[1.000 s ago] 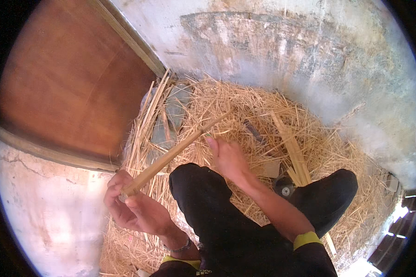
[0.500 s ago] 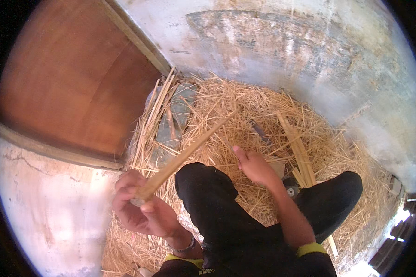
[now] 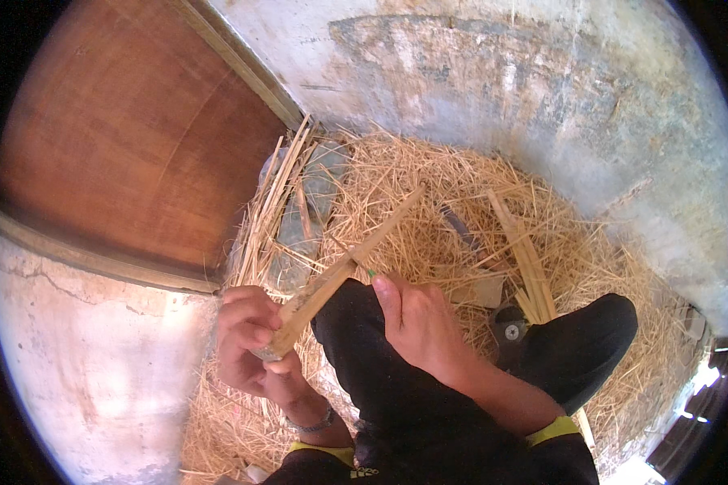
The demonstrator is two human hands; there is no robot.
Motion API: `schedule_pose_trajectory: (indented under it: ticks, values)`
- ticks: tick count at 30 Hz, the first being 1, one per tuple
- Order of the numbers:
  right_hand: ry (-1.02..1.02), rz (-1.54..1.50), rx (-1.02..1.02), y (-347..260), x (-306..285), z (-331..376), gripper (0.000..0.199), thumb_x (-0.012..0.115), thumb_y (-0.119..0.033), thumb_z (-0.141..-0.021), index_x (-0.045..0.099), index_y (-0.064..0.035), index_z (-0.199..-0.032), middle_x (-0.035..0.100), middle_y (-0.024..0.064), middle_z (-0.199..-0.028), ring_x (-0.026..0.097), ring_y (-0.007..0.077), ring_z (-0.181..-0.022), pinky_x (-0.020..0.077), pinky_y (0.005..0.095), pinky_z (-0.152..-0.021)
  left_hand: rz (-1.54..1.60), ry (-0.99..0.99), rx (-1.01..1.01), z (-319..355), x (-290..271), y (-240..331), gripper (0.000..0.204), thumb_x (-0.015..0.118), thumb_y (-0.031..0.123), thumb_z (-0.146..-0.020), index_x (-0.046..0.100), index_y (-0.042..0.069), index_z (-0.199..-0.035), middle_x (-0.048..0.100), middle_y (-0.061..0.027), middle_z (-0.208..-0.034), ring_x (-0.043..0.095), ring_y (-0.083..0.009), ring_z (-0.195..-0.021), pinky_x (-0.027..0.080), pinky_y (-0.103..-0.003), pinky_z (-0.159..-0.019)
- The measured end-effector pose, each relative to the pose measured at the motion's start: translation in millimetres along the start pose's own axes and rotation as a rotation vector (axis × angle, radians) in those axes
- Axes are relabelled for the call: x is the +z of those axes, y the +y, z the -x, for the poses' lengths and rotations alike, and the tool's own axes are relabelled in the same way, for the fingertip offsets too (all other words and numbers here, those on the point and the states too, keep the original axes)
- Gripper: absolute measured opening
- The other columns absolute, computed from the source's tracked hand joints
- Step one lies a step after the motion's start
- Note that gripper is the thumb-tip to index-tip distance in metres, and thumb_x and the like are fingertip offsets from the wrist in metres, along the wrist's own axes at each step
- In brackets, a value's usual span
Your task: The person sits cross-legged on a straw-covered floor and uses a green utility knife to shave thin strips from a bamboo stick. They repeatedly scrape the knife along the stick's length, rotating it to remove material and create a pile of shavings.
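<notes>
My left hand (image 3: 251,339) is closed round the near, thicker end of a split bamboo strip (image 3: 319,299). The strip slants up and away to the right and narrows to a thin far end. My right hand (image 3: 421,323) is closed, thumb laid forward, on a slim knife (image 3: 361,265). Most of its handle is hidden in my fist; a bit of green shows by the thumb. The thin blade crosses the strip about midway and appears to touch it. Below the strip is my bent left knee (image 3: 348,323) in black trousers.
Pale shavings (image 3: 461,182) cover the floor. Longer split strips (image 3: 526,259) lie to the right, near a dark tool (image 3: 461,226) and my foot (image 3: 510,330). A bundle of thin strips (image 3: 275,202) leans by a grey stone slab (image 3: 323,182). A brown wooden panel (image 3: 137,145) and stained wall (image 3: 526,73) enclose the corner.
My right hand has moved left and nearer, bringing the knife onto the bamboo strip. My left hand has shifted slightly right, and the strip has turned to show its darker side edge.
</notes>
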State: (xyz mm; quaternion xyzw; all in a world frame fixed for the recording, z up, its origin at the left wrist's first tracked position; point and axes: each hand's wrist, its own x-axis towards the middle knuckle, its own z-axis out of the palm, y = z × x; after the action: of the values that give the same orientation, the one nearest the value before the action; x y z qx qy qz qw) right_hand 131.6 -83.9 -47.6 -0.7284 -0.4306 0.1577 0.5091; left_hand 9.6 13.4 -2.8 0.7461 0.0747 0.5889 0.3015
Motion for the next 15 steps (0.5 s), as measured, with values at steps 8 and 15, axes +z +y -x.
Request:
schedule_pose_trajectory:
  ticks: [8,15]
  values:
    - [-0.075,0.251,0.055,12.5,-0.5,2.9,0.042,0.037,-0.031,-0.095,0.05,-0.0014,-0.069,0.053,0.0189,-0.05,0.056,0.0366,-0.046,0.044,0.0452,-0.042,-0.013,-0.026,0.009,-5.1,-1.7,2.2,0.045,0.064,0.046,-0.078,0.046,0.004,-0.083,0.046,-0.0091,-0.081,0.041,-0.0213,-0.078,0.035,-0.033,-0.067]
    - [-0.076,0.093,0.054,6.0,6.1,4.9,0.042,0.034,-0.029,-0.095,0.057,0.0026,-0.08,0.056,0.026,-0.065,0.056,0.0438,-0.061,0.0446,0.0496,-0.057,0.034,0.066,-0.023,1.2,5.3,-2.9,0.046,0.064,0.045,-0.078,0.046,0.003,-0.084,0.046,-0.0104,-0.084,0.041,-0.0211,-0.08,0.035,-0.034,-0.069]
